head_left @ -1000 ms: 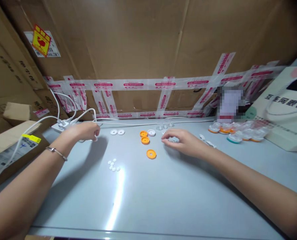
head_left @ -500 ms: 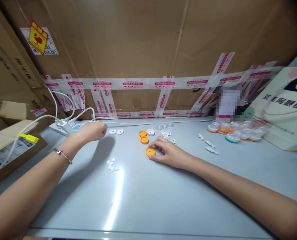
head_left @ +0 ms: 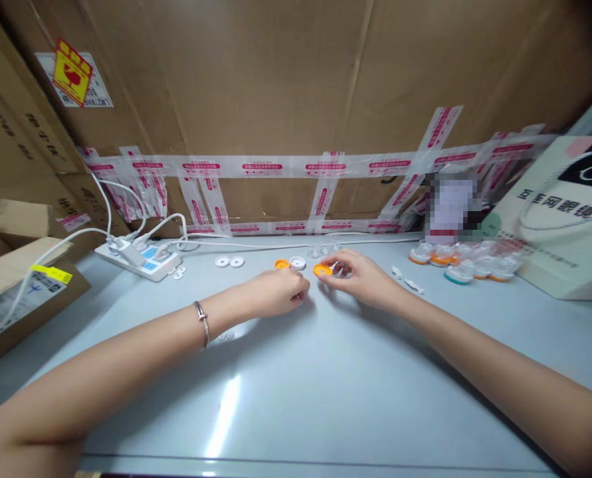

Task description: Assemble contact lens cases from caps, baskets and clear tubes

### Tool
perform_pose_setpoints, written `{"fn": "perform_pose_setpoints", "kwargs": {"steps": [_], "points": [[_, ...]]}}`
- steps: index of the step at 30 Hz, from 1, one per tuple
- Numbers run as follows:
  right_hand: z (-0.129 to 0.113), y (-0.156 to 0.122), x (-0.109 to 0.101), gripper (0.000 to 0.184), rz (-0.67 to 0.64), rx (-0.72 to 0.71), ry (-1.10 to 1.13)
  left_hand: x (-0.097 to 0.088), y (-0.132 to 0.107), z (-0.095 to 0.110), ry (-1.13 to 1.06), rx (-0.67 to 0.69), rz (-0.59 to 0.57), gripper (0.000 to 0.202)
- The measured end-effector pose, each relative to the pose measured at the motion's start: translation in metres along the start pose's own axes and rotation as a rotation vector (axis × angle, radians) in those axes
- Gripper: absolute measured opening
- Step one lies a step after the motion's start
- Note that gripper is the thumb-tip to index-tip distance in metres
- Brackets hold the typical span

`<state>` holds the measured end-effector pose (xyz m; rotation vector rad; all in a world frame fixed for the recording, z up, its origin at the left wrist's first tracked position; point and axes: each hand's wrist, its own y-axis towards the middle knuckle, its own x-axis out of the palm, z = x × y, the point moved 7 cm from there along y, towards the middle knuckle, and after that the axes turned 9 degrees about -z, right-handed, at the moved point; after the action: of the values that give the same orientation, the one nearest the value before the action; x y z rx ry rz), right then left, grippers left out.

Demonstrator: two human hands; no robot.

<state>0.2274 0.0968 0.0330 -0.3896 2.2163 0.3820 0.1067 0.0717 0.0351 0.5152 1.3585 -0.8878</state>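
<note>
My right hand (head_left: 353,275) pinches a round orange plastic cap (head_left: 320,270) with a hole in its middle, slightly tilted. Just left of it my left hand (head_left: 282,292) is closed, knuckles up; whatever its fingers hold is hidden. Behind that hand lie another orange cap (head_left: 282,264) and a white round cap (head_left: 297,263). Farther left are two white rings (head_left: 229,261) side by side. A few small white discs (head_left: 226,336) peek out beyond my left forearm, which hides the others.
A white power strip (head_left: 149,264) with plugged cables stands at the back left, small white parts (head_left: 179,273) beside it. Clear domes (head_left: 325,248) sit behind my right hand. White clips (head_left: 414,286), several capped pieces (head_left: 482,265) and a paper bag (head_left: 549,219) are at right.
My left hand has moved right, from the power strip to beside my right hand. My right hand has carried the orange cap up and to the right.
</note>
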Motion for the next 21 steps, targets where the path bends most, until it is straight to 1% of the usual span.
{"fn": "perform_pose_setpoints", "kwargs": {"steps": [3,6,7,9,11,12,14,17,21], "points": [[0.001,0.0,-0.002,0.025,0.04,0.025,0.039,-0.004,-0.001,-0.001,-0.004,-0.019,0.032,0.011],[-0.001,-0.001,0.001,0.027,0.026,0.024,0.147,-0.015,-0.011,-0.006,-0.022,-0.049,0.099,0.012],[-0.004,-0.002,0.004,0.029,0.008,0.013,0.185,-0.021,-0.016,-0.008,-0.03,-0.06,0.138,0.012],[-0.012,-0.004,0.012,0.034,-0.047,-0.018,0.23,-0.035,-0.032,-0.014,-0.049,-0.076,0.274,0.012],[-0.022,-0.007,0.021,0.04,-0.113,-0.056,0.221,-0.046,-0.049,-0.019,-0.045,-0.082,0.375,0.012],[-0.027,-0.009,0.026,0.04,-0.145,-0.077,0.201,-0.049,-0.057,-0.021,-0.04,-0.082,0.407,0.011],[-0.035,-0.011,0.033,0.033,-0.191,-0.117,0.164,-0.051,-0.072,-0.026,-0.035,-0.095,0.445,0.011],[-0.042,-0.013,0.039,0.023,-0.222,-0.159,0.149,-0.047,-0.088,-0.037,-0.044,-0.147,0.462,0.013],[-0.039,-0.011,0.04,0.022,-0.212,-0.139,0.155,-0.043,-0.101,-0.052,-0.062,-0.202,0.487,0.016]]}}
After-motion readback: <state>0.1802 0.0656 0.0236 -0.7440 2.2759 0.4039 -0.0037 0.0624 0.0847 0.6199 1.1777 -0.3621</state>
